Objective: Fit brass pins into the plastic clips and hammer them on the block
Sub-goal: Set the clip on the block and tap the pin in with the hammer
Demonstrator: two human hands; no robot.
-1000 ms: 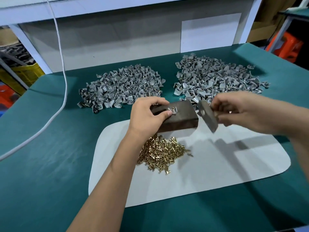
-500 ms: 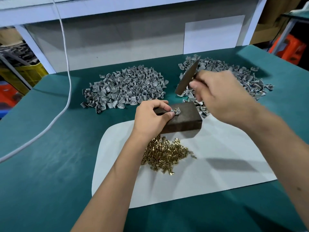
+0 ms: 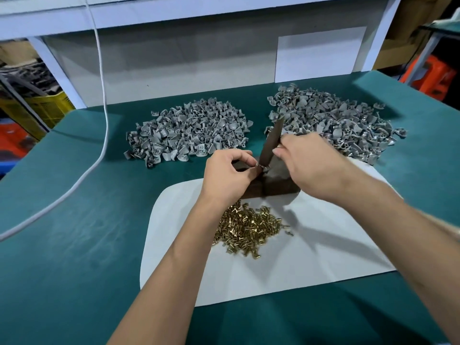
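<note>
The left hand (image 3: 227, 176) pinches a single grey clip (image 3: 263, 167) between thumb and forefinger and steadies it on top of the dark block (image 3: 278, 184), which sits at the far edge of the white mat (image 3: 311, 257). The right hand (image 3: 315, 168) has its fingers curled round the hammering tool (image 3: 271, 143), a flat dark bar, and its lower end is down right at the clip, so this looks like the strike itself, or the instant of contact. Whether the pin is seated flush, I can't tell; the clip is too small and half hidden by fingertips.

So where does the job stand? Plenty remains. A loose heap of brass pins (image 3: 249, 226) lies on the mat just in front of the block, near the left wrist. Two big piles of grey clips rest on the green tabletop (image 3: 74, 245) beyond: the left pile (image 3: 189, 135) and the right pile (image 3: 331, 120). Which one holds finished pieces and which holds blanks, I can't make out from here. My read: one clip among hundreds, and the run is far from over.
</note>
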